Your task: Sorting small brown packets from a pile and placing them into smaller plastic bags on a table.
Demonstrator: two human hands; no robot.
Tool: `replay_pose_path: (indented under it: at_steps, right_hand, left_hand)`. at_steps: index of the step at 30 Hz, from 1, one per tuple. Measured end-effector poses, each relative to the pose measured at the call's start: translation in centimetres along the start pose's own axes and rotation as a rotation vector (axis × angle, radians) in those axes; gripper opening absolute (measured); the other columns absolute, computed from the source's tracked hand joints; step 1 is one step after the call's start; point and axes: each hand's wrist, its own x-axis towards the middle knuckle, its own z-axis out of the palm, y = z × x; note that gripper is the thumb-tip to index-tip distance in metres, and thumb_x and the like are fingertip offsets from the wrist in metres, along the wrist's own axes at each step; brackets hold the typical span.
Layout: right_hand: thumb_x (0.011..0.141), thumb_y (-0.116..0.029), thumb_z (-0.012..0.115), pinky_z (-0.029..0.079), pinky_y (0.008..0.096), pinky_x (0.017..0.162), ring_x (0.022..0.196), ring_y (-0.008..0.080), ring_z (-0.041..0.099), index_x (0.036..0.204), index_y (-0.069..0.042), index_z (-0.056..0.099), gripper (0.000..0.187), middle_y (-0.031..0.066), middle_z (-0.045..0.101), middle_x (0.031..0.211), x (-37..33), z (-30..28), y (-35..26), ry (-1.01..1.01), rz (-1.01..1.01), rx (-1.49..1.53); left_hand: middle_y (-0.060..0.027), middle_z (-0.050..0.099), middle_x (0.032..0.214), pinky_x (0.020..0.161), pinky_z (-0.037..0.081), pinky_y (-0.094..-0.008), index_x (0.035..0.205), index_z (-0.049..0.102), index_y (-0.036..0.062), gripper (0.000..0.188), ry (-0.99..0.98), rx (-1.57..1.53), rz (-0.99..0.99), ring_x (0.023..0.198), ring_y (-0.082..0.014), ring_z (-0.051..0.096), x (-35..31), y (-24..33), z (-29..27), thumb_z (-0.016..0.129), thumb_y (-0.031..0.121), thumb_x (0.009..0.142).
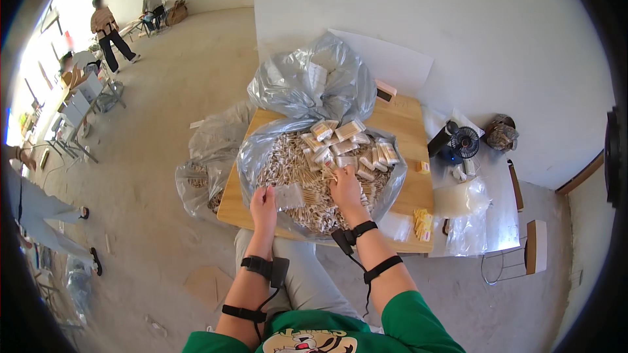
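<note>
In the head view, the left hand (263, 201) pinches a small clear plastic packet (288, 195) at its left edge, fingers closed narrowly on it, holding it flat over a heap of loose pale wooden sticks (288, 163). The right hand (345, 186) sits just to the right of the packet, fingers curled down into the heap; whether it grips any sticks I cannot tell. Both hands work inside a wide clear plastic bag (250, 157) spread open on a light wooden table (405, 124). Just beyond the right hand lie several filled small clear packets of sticks (347, 140), piled touching each other. Farther beyond both hands stands a crumpled grey-clear plastic sack (307, 82), which hides the far middle of the table. To the right of the right hand, near the table's edge, lies a small stack of yellow pieces (422, 222), and farther right a small black desk fan (465, 142). Left of the left hand, below the table's edge, another clear plastic bag (199, 176) slumps on the floor. Black wrist straps (356, 232) with cables wrap both forearms.
</note>
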Motion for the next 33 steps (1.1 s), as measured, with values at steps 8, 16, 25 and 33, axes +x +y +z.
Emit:
replay_pose_path:
  at_steps: [8, 16, 25, 33]
  right_hand:
    - [0.085, -0.022, 0.061, 0.043, 0.0455, 0.067, 0.076, 0.038, 0.054, 0.07, 0.004, 0.055, 0.03, 0.0204, 0.053, 0.084, 0.9, -1.3, 0.9, -0.087, 0.057, 0.157]
    - [0.087, -0.021, 0.059, 0.045, 0.0425, 0.062, 0.068, 0.0332, 0.057, 0.081, -0.002, 0.061, 0.02, 0.016, 0.06, 0.075, -0.2, -4.0, 0.5, -0.093, 0.27, 0.223]
    - [0.083, -0.013, 0.061, 0.046, 0.0459, 0.069, 0.082, 0.039, 0.061, 0.118, -0.005, 0.044, 0.04, 0.0223, 0.063, 0.088, -3.1, -5.8, 2.0, 0.02, 0.226, 0.291]
    - [0.076, -0.004, 0.063, 0.047, 0.0425, 0.076, 0.09, 0.0377, 0.061, 0.112, -0.006, 0.049, 0.039, 0.0204, 0.063, 0.095, -5.8, -8.8, 5.0, 0.129, 0.189, 0.317]
  left_hand:
    - [0.0032, 0.039, 0.055, 0.044, 0.029, -0.0248, 0.067, 0.046, 0.0057, 0.03, -0.053, -0.111, -0.077, 0.048, -0.0057, 0.036, -1.0, 1.1, 0.6, 0.054, 0.017, 0.093]
    - [0.0059, 0.038, 0.056, 0.043, 0.026, -0.0217, 0.067, 0.046, 0.0096, 0.03, -0.085, -0.22, -0.135, 0.048, -0.0032, 0.034, -0.8, 0.4, 1.1, 0.054, 0.02, 0.094]
    - [0.0066, 0.036, 0.059, 0.042, 0.023, -0.0204, 0.077, 0.049, 0.013, 0.022, -0.152, -0.155, -0.223, 0.047, -0.0031, 0.031, -1.4, 0.5, 2.8, 0.052, 0.024, 0.095]
    - [0.0062, 0.037, 0.057, 0.04, 0.023, -0.0205, 0.071, 0.046, 0.0109, 0.027, -0.242, -0.154, -0.175, 0.047, -0.0027, 0.032, -2.9, 1.2, 5.5, 0.051, 0.021, 0.096]
